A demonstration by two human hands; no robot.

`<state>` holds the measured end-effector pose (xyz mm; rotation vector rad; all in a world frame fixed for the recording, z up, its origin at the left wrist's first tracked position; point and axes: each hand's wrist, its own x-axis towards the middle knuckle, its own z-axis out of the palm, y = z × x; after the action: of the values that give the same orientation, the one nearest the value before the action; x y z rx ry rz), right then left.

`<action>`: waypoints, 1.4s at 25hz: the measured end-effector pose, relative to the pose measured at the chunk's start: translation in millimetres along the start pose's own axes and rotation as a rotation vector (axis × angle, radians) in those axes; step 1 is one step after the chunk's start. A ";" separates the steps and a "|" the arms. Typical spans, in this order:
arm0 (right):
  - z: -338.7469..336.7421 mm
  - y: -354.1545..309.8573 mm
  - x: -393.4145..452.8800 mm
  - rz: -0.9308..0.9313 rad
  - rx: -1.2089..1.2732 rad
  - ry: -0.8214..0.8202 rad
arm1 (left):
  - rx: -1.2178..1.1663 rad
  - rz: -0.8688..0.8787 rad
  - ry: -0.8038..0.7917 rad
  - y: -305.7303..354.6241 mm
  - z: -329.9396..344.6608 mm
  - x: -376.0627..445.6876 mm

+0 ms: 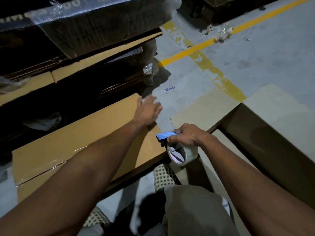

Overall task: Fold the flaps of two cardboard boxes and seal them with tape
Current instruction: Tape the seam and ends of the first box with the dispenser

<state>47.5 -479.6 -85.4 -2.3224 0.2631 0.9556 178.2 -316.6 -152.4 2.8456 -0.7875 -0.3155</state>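
A closed brown cardboard box (81,142) lies at the left, with a strip of clear tape along its top seam. My left hand (148,109) reaches over its far right corner, fingers spread, palm down, holding nothing. My right hand (185,135) grips a blue tape dispenser (166,135) with a roll of clear tape (183,153), held just off the box's right edge. A second cardboard box (255,133) stands at the right with its flaps (204,109) open outward and a dark inside.
Stacks of flattened cardboard (76,72) and a plastic-wrapped dark bundle (95,23) line the far left. Yellow lines (213,72) cross the grey concrete floor. Crumpled plastic scraps (221,34) lie far right. My knee (192,210) and patterned shoes (164,176) are at the bottom.
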 end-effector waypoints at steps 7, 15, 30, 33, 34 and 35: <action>5.5 7.2 5.2 -0.005 -0.035 0.012 | -0.312 0.167 -0.130 11.9 11.4 -52.9; 5.6 12.7 4.3 -0.013 -0.060 -0.006 | -0.338 0.143 -0.174 8.4 16.5 -49.1; 33.7 54.7 -51.6 -0.040 0.133 0.005 | -0.325 0.111 -0.127 11.5 15.4 -49.2; 33.2 55.2 -61.0 -0.027 0.142 -0.004 | -0.325 0.103 -0.133 12.9 12.1 -49.5; 33.2 54.4 -63.7 -0.021 0.154 -0.014 | -0.315 0.101 -0.131 14.2 11.5 -49.9; 33.8 53.7 -62.3 -0.017 0.152 -0.013 | -0.303 0.097 -0.143 15.2 11.3 -49.8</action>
<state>-37.8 -504.7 -85.7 -2.1758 0.2995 0.9092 126.2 -304.6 -152.1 2.5154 -0.8220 -0.5762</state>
